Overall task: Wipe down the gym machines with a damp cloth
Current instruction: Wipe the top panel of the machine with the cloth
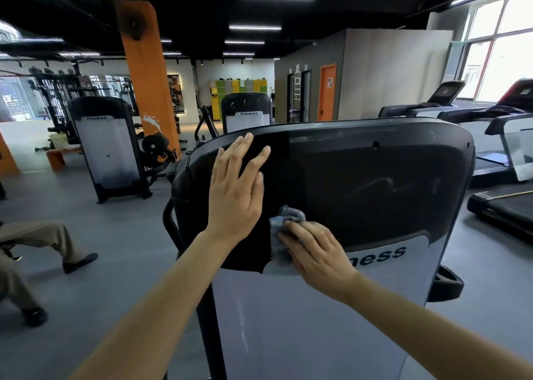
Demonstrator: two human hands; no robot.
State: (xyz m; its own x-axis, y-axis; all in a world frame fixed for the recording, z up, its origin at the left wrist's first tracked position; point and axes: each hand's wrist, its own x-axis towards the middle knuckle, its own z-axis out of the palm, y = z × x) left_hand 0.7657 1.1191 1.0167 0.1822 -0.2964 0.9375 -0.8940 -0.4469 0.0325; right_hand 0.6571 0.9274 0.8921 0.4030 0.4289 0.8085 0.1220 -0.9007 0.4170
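1. Where the dark panel of the near machine meets its pale plate, the grey cloth sits bunched against the surface, left of centre.
2. Over it, the right hand lies knuckles-up, fingers bent and clamped on the cloth, probably to keep the damp fabric pressed flat.
3. Higher and further left, the left hand rests palm-flat on the panel, fingers straight and slightly apart, seemingly as a brace.
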